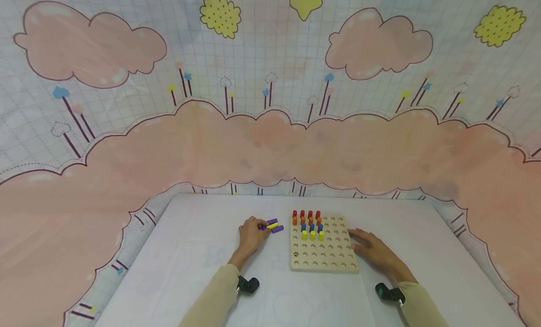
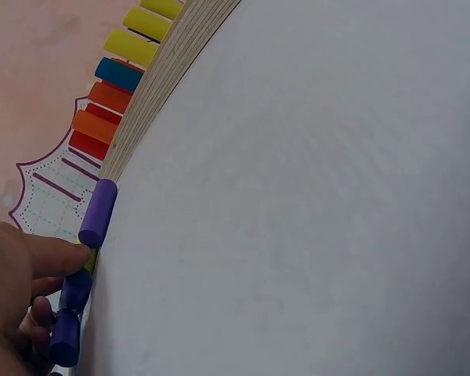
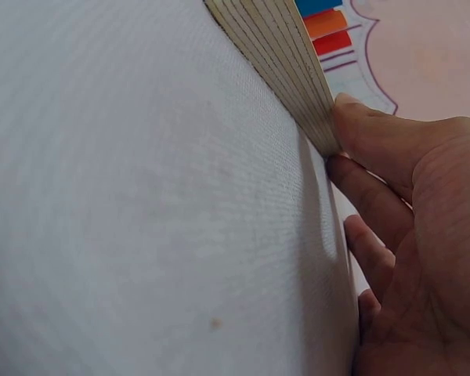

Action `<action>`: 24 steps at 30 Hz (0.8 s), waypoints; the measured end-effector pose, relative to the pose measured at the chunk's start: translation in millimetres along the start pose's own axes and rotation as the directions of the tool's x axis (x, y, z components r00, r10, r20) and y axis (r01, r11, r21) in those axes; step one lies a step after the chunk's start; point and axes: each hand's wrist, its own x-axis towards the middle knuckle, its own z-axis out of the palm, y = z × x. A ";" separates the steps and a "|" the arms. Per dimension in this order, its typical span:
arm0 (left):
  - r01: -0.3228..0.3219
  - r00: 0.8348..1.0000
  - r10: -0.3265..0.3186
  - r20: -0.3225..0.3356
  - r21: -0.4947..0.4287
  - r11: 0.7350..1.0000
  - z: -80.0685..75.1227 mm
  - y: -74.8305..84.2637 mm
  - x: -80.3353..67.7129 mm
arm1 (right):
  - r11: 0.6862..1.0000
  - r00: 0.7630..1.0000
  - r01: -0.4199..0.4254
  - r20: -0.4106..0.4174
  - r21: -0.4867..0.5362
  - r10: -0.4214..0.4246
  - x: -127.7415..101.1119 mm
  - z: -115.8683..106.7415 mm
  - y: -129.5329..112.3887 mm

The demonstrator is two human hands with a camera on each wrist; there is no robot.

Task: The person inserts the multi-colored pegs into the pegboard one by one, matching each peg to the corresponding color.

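My left hand (image 1: 252,235) is at a small group of loose pegs left of the board, its thumb and fingertips pinching the end of a yellow peg (image 1: 273,225). Purple pegs (image 1: 277,229) lie close around it; in the left wrist view one purple peg (image 2: 99,213) shows just beyond the fingertips. The wooden pegboard (image 1: 323,267) lies flat on the table, with rows of red, orange, blue and yellow pegs (image 1: 312,236) standing in its upper left holes. My right hand (image 1: 374,250) rests at the board's right edge, thumb touching its side, fingers extended.
A white cloth covers the table (image 1: 169,280). Behind it hangs a patterned curtain (image 1: 270,144) with clouds and stars. Many round holes in the board's right and lower parts hold no pegs. Black wrist cameras (image 1: 248,285) sit at both sleeves.
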 end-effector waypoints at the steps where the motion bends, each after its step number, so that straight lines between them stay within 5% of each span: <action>1: -0.003 1.000 0.003 -0.002 -0.002 1.000 -0.1 -0.7 0.2 | 1.000 1.000 0.004 -0.002 -0.002 -0.004 0.7 0.6 0.3; 24: 0.011 1.000 -0.016 -0.020 -0.246 0.969 -17.5 -1.6 7.2 | 1.000 1.000 -0.013 -0.007 -0.003 0.013 2.0 2.0 -5.5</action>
